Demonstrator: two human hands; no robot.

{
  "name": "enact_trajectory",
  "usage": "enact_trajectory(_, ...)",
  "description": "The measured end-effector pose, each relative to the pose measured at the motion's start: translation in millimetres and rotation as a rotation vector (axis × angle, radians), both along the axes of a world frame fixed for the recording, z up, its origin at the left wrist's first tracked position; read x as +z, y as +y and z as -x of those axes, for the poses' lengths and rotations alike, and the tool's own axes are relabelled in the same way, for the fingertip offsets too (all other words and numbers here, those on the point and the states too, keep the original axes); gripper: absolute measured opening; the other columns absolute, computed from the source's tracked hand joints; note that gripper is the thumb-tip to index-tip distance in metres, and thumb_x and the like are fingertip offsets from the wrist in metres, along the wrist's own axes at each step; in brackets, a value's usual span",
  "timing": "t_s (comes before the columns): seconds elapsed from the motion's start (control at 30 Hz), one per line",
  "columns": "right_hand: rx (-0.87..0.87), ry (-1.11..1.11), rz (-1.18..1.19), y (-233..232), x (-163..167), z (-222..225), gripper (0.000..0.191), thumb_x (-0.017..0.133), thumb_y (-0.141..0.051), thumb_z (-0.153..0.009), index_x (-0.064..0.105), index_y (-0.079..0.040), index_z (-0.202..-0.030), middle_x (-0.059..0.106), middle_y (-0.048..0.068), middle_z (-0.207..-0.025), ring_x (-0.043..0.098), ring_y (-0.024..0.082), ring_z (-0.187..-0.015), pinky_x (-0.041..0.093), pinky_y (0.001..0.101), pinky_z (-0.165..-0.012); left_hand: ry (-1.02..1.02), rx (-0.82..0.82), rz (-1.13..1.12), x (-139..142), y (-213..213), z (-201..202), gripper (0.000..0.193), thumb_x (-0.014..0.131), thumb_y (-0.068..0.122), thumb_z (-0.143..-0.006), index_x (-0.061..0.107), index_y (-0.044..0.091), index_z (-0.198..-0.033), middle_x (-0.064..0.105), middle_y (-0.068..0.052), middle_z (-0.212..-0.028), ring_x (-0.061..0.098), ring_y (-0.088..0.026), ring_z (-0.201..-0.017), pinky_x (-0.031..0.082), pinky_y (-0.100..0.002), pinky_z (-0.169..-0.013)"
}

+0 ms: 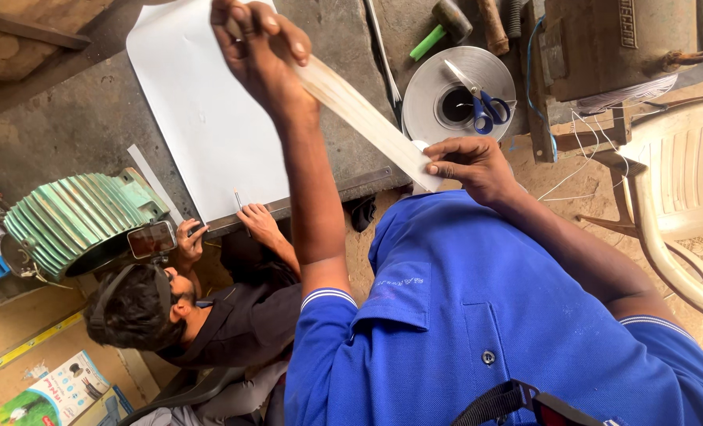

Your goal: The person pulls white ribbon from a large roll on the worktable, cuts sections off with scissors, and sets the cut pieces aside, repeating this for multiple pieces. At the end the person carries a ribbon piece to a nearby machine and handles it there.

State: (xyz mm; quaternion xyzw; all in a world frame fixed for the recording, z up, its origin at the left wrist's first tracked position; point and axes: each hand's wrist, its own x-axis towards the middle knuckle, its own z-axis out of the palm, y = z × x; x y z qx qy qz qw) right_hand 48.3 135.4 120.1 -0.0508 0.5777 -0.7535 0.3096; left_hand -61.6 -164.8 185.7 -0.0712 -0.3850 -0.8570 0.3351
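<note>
Both hands pinch the white paper strip [363,118], left hand [260,47] high at its far end, right hand [470,166] low by the chest. It spans taut above the workbench [75,126]. Best kept evenly tensioned, I'd say, without twisting.

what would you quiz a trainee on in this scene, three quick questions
1. Multiple choice: what do the left hand and the right hand hold stretched between them? A) a white strip B) a green hose C) a red cable
2. True or false: the blue-handled scissors lie on the large white sheet.
3. Fill in the blank: the hammer at the top of the bench has a ___ handle.

Key: 1 A. 2 false: they lie on the silver roll. 3 green.
</note>
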Motion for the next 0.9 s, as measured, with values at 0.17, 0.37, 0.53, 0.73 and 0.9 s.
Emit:
enact_trajectory(0.17, 0.051, -0.039, 0.044, -1, 2, 2, 0.026, 0.079, -0.002, -0.087, 0.075, 0.002, -0.112, 0.074, 0.007, -0.105, 0.070, 0.012, -0.099, 0.057, 0.0262, -0.091, -0.011, -0.027, 0.011, 6, -17, -12, 0.013, 0.059, 0.011, -0.111, 0.055, 0.010, -0.123, 0.060, -0.002, -0.080, 0.050, -0.009, -0.052, 0.037, -0.023, -0.041)
enact_trajectory(0.37, 0.150, 0.056, 0.049, -1, 5, 5, 0.026, 0.077, 0.001, -0.088, 0.077, -0.002, -0.114, 0.073, 0.008, -0.106, 0.070, 0.013, -0.098, 0.058, 0.0260, -0.091, 0.030, -0.064, 0.045, 13, -23, -15, 0.012, 0.060, 0.017, -0.111, 0.055, 0.012, -0.121, 0.058, 0.000, -0.084, 0.046, -0.007, -0.051, 0.035, -0.021, -0.040)
enact_trajectory(0.53, 0.188, 0.033, 0.080, -2, 8, 5, 0.032, 0.079, 0.004, -0.086, 0.077, -0.004, -0.117, 0.070, 0.007, -0.108, 0.067, 0.012, -0.098, 0.057, 0.0263, -0.092, 0.034, -0.073, 0.009, 17, -22, -18, 0.009, 0.057, 0.018, -0.112, 0.055, 0.012, -0.119, 0.056, 0.001, -0.079, 0.043, -0.007, -0.051, 0.032, -0.021, -0.043)
enact_trajectory(0.73, 0.202, -0.039, -0.005, -4, 14, 5, 0.034, 0.078, 0.004, -0.083, 0.076, -0.006, -0.116, 0.073, 0.006, -0.113, 0.071, 0.012, -0.100, 0.059, 0.0262, -0.092, 0.053, -0.110, -0.019, 15, -27, -14, 0.008, 0.057, 0.018, -0.113, 0.054, 0.013, -0.118, 0.056, 0.001, -0.080, 0.043, -0.006, -0.052, 0.032, -0.020, -0.043)
enact_trajectory(0.9, 0.247, 0.099, -0.010, 1, 12, 9, 0.025, 0.078, 0.003, -0.086, 0.078, -0.004, -0.109, 0.076, 0.006, -0.104, 0.072, 0.012, -0.099, 0.058, 0.0267, -0.091, 0.082, -0.148, -0.042, 9, -33, -11, 0.010, 0.057, 0.020, -0.112, 0.055, 0.013, -0.119, 0.056, 0.001, -0.080, 0.042, -0.007, -0.052, 0.032, -0.021, -0.043)
